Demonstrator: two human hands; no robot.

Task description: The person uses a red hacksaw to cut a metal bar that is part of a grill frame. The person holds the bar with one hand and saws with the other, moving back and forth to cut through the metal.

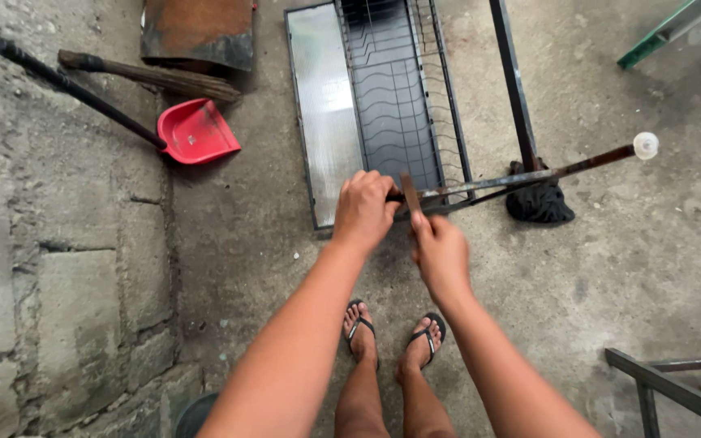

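A: Condition of the rod?
B: Long, thin, rusty brown metal, held level above the concrete floor; white cap on the far end.
A: Hands?
B: Left hand fisted round the near end. Right hand closed on a flat rust-coloured file, pressed upright against the rod.
A: Underneath?
B: Wire rack in a grey frame, ribbed panel beside it. Black rag bunched on the floor. Red plastic dustpan, black handle, well left.

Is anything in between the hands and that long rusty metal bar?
Nothing visible is. The left hand already grips the near end of the rusty metal bar, and the right hand presses a small flat tool right against it.
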